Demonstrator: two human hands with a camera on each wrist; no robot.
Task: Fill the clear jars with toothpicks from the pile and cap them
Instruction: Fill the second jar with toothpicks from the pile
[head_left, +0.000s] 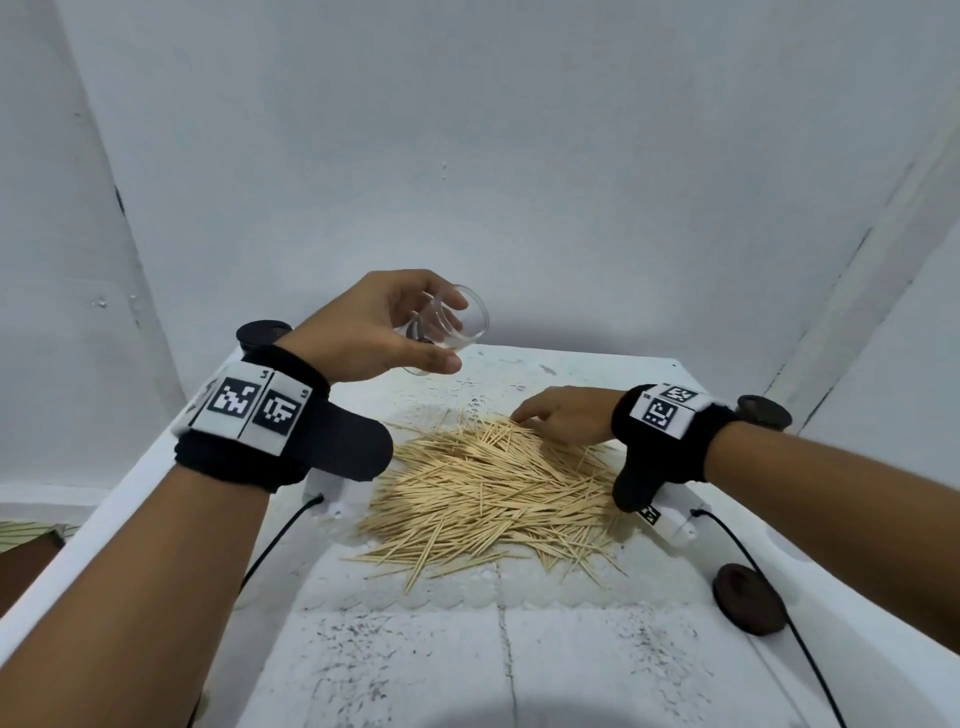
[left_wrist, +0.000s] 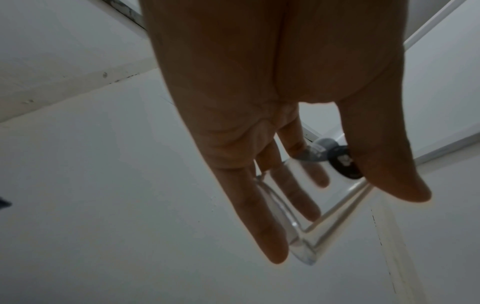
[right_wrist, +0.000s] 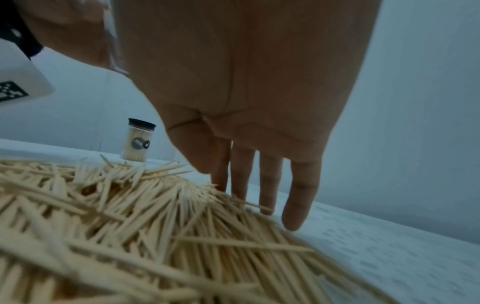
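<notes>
The toothpick pile (head_left: 493, 488) spreads across the tabletop (head_left: 519, 649) directly under the right hand (head_left: 566, 415), whose grip is loose, fingers extended onto the sticks; best to pinch an aligned bundle. The left hand (head_left: 374, 327) has its grip wrapped round an empty clear jar (head_left: 457, 322), tilted, mouth toward the right hand. The sticks look pale, thin and pointed.

Two jars (head_left: 447, 327), one lid (head_left: 748, 597).

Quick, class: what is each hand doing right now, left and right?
Left hand: holds the empty clear jar tilted above the table.
Right hand: open, straight fingers reaching down into the toothpick pile, gripping nothing yet.
</notes>
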